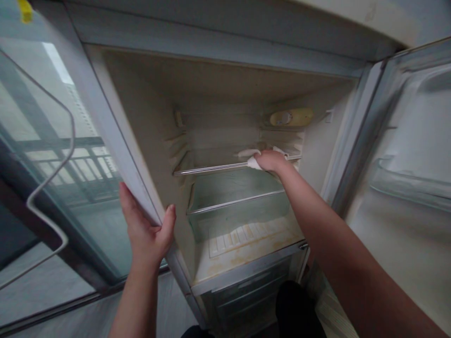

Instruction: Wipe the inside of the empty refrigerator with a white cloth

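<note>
An open refrigerator (136, 162) stands in front of me. My left hand (150, 230) clasps its left side edge, thumb over the front rim and fingers along the outer wall. Inside, my right hand (270, 160) is closed on a white cloth (254, 163), partly hidden under the fingers. The cloth touches the front edge of the upper glass shelf (211, 169), right of its middle. A lower glass shelf (236, 202) lies beneath. Yellowish-brown stains mark the compartment floor (243, 253).
The refrigerator door (408, 225) is swung out on the right, with a clear door shelf (412, 185). A yellowed lamp housing (291, 117) sits on the inner right wall. At left, a white cable (52, 178) hangs before a glass window (84, 225). A lower compartment (253, 293) is below.
</note>
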Demonstrator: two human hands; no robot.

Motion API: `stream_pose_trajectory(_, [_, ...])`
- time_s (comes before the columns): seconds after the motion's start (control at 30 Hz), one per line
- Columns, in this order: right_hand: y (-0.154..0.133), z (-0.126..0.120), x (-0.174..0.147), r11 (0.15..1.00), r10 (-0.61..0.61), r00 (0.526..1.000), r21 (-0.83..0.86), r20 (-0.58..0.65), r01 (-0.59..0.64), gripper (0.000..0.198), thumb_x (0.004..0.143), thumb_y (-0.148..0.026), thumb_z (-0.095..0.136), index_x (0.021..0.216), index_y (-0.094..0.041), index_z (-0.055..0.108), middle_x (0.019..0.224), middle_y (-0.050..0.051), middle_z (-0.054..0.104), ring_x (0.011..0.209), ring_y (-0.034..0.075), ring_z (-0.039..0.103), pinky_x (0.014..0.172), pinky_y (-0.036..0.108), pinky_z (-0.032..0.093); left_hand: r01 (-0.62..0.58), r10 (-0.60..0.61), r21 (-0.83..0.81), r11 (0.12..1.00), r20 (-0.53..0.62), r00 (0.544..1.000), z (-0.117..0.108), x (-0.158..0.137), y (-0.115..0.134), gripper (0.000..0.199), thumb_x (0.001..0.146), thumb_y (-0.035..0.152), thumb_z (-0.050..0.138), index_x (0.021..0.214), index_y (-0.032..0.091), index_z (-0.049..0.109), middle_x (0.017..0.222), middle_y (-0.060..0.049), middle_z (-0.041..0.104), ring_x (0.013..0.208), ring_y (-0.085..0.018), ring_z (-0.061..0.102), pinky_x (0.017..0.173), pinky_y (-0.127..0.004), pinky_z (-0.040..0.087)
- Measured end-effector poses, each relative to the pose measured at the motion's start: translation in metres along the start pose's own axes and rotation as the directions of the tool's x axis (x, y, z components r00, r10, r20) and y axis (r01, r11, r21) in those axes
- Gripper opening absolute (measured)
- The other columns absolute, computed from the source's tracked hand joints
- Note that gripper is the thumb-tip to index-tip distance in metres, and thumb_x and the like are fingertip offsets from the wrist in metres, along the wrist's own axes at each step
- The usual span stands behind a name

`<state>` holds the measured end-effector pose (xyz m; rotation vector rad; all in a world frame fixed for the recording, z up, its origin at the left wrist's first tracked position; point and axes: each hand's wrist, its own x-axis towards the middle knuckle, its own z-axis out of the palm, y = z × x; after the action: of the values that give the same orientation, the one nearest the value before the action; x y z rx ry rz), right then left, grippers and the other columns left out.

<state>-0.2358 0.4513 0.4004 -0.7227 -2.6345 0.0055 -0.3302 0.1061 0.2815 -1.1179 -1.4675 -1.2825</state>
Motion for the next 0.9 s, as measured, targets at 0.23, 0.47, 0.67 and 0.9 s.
stream_pose_trajectory(0.23, [-0.087,0.029,-0.040,0.995,-0.088,0.932,0.011,-0.351,0.099,0.062,0.107,-0.045,0.020,0.120,-0.012,0.071,0.123,0.023,0.070,0.117,0.036,0.063,0.102,0.053,0.043,0.012,-0.012,0.010,1.000,0.000,1.000,0.001,0.000,0.003,0.099,0.091,0.023,0.073,0.167,0.033,0.011,0.175,-0.001,0.010,0.162,-0.023,0.009,0.134,-0.036,0.007])
stream_pose_trajectory(0.47, [-0.171,0.065,-0.054,0.884,-0.344,0.782,0.101,-0.519,0.456,0.043,0.105,-0.038,0.040,0.134,-0.016,0.062,0.136,0.016,0.063,0.128,0.033,0.051,0.113,0.054,0.035,-0.040,0.041,0.040,0.998,-0.013,0.999,0.002,-0.001,-0.002,0.100,0.089,0.022,0.073,0.167,0.025,0.010,0.175,-0.007,0.011,0.162,-0.023,0.011,0.133,-0.036,0.008])
stream_pose_trajectory(0.67, [-0.206,0.084,-0.073,0.797,-0.361,0.757,0.242,-0.545,0.554,0.051,0.103,-0.034,0.045,0.149,-0.014,0.050,0.161,0.013,0.044,0.154,0.027,0.029,0.133,0.049,0.008,-0.018,0.018,0.036,0.999,-0.007,1.000,0.001,-0.003,-0.004,0.101,0.089,0.023,0.073,0.167,0.025,0.010,0.175,-0.007,0.011,0.162,-0.023,0.010,0.133,-0.035,0.007])
stream_pose_trajectory(0.9, [-0.200,0.130,-0.103,0.398,-0.416,0.797,0.700,-0.439,0.593,0.061,0.102,-0.035,0.037,0.157,-0.009,0.042,0.171,0.010,0.027,0.162,0.019,0.013,0.133,0.043,0.018,-0.014,0.014,0.049,0.999,0.004,1.000,0.000,-0.002,-0.005,0.101,0.089,0.025,0.073,0.167,0.026,0.008,0.175,-0.007,0.010,0.162,-0.023,0.010,0.133,-0.037,0.006])
